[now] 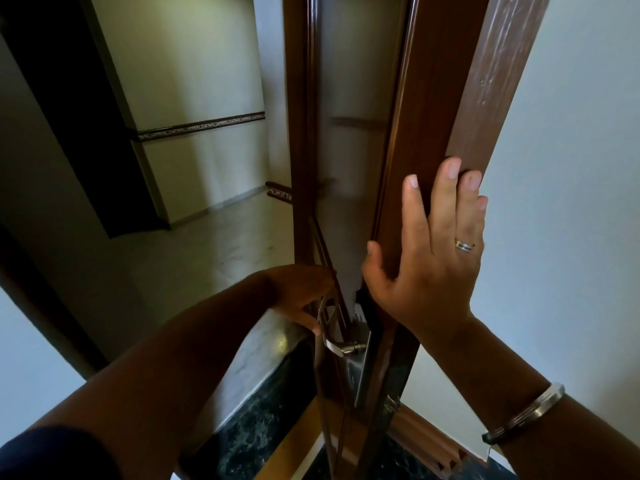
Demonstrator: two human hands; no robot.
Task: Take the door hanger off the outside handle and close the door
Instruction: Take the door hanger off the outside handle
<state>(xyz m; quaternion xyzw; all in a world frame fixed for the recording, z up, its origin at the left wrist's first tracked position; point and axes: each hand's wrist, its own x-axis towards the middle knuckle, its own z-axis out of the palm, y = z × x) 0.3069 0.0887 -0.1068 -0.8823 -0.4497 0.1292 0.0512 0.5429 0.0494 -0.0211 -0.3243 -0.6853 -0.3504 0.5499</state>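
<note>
The brown wooden door (349, 140) stands ajar and I see it almost edge-on. Its silver outside handle (338, 347) sticks out low at the centre. My left hand (302, 295) reaches around to the outer face just above that handle. Its fingers curl on a thin pale piece, apparently the door hanger (328, 314), which is mostly hidden by the door edge and the hand. My right hand (429, 258) lies flat against the door's inner side, fingers spread upward, thumb at the door's edge.
The wooden frame trim (502, 81) runs up beside a white wall (571, 202) on the right. Beyond the opening lies a dim corridor with a pale floor (221, 244) and a dark doorway (79, 116) at the left. A dark stone threshold (256, 424) lies below.
</note>
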